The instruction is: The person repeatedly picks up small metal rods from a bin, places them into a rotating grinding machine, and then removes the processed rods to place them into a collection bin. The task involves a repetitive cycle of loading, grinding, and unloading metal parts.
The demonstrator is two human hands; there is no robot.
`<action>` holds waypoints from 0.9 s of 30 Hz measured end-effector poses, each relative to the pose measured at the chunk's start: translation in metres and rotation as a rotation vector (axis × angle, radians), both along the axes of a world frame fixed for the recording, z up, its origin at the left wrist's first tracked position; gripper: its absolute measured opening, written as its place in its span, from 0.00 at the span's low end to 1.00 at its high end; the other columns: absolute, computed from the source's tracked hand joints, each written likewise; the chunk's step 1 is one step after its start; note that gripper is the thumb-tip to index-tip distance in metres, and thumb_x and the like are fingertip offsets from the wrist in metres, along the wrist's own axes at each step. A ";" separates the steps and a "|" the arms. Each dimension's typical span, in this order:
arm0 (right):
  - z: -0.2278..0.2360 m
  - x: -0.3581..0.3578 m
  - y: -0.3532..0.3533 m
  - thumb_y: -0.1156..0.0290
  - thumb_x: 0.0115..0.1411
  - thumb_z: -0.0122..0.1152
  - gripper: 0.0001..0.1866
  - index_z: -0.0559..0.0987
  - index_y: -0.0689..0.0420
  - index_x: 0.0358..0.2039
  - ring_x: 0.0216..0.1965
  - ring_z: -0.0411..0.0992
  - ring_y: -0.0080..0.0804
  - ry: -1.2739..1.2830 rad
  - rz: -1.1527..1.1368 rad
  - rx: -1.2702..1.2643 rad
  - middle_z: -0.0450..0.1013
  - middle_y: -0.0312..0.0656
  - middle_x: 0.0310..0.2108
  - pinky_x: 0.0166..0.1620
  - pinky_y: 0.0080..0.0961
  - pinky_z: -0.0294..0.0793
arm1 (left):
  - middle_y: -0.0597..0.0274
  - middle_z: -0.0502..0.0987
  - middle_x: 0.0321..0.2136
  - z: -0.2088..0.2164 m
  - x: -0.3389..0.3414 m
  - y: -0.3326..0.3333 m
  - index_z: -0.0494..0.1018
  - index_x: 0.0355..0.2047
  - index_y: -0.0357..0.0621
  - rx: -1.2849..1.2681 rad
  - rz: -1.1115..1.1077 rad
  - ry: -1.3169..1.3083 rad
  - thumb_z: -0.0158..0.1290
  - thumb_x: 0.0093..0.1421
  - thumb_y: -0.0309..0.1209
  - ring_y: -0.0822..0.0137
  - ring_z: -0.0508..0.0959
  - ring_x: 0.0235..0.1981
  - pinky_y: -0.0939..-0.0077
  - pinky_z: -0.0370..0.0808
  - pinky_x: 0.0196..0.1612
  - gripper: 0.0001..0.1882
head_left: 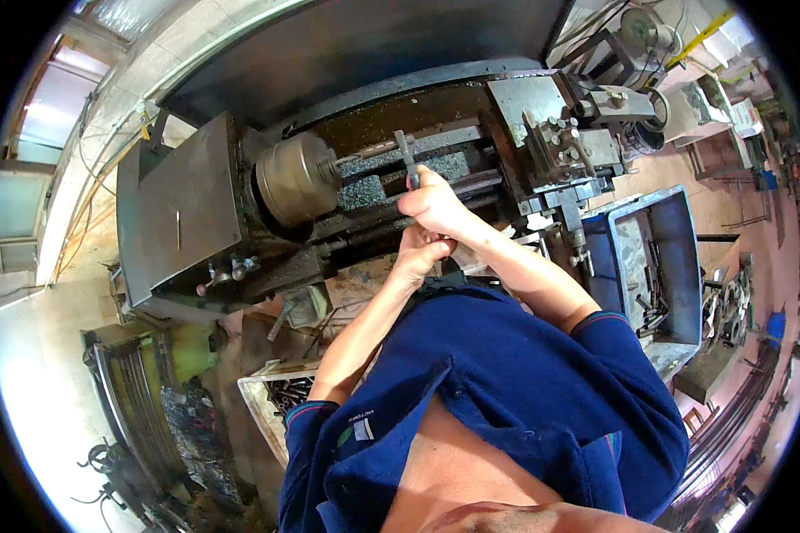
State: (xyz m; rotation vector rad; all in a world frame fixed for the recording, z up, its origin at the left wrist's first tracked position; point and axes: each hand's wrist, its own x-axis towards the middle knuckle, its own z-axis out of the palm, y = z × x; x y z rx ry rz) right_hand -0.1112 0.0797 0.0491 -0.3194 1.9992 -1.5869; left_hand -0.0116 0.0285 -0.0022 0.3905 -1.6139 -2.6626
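Note:
My right hand (436, 206) is closed around a narrow grey metal hand tool (408, 156), whose exact kind I cannot make out. The tool's far end reaches up to a metal rod (371, 151) that sticks out of the lathe chuck (298, 180); whether they touch is unclear. Just below my right wrist, my left hand (420, 254) has its fingers curled together. What it holds, if anything, is hidden. Both hands are in front of the lathe bed (484, 182), where metal chips (362, 193) lie under the rod.
Left of the chuck stands the lathe headstock (182, 209); to the right are the tool post (560, 142) and carriage handles. A blue bin (684, 258) with metal pieces stands at the right. A pale crate (260, 404) of small parts sits at lower left, near my left elbow.

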 end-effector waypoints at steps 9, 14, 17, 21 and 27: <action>-0.002 0.009 -0.022 0.69 0.36 0.55 0.15 0.66 0.64 0.25 0.28 0.66 0.34 0.047 0.084 0.068 0.66 0.47 0.23 0.32 0.29 0.66 | 0.64 0.72 0.24 -0.007 0.016 -0.022 0.68 0.34 0.37 0.006 0.018 0.007 0.58 0.41 0.34 0.73 0.72 0.25 0.80 0.70 0.24 0.20; 0.005 0.006 -0.023 0.68 0.36 0.55 0.14 0.66 0.61 0.23 0.26 0.63 0.32 0.005 0.092 0.079 0.64 0.42 0.21 0.30 0.28 0.63 | 0.66 0.71 0.24 -0.006 0.013 -0.019 0.67 0.33 0.37 0.010 0.011 0.005 0.62 0.41 0.39 0.73 0.71 0.23 0.80 0.69 0.23 0.24; 0.005 0.007 -0.018 0.68 0.36 0.55 0.15 0.68 0.65 0.23 0.27 0.65 0.33 -0.001 0.071 -0.029 0.66 0.46 0.21 0.31 0.29 0.65 | 0.65 0.71 0.24 0.006 0.013 -0.021 0.67 0.32 0.37 -0.020 -0.033 -0.016 0.62 0.38 0.40 0.73 0.72 0.24 0.80 0.69 0.24 0.25; -0.011 0.003 -0.004 0.67 0.37 0.56 0.15 0.69 0.66 0.23 0.26 0.66 0.33 0.097 -0.002 -0.058 0.67 0.46 0.21 0.31 0.30 0.66 | 0.65 0.72 0.25 0.012 0.001 -0.014 0.67 0.34 0.36 -0.095 -0.136 -0.035 0.59 0.38 0.36 0.73 0.72 0.26 0.81 0.69 0.28 0.24; -0.020 0.004 0.025 0.77 0.38 0.54 0.09 0.66 0.58 0.22 0.21 0.58 0.21 -0.068 -0.245 -0.215 0.60 0.33 0.18 0.23 0.21 0.59 | 0.63 0.72 0.28 0.009 -0.010 0.003 0.64 0.39 0.33 -0.039 -0.300 -0.082 0.59 0.38 0.27 0.71 0.72 0.32 0.78 0.70 0.36 0.26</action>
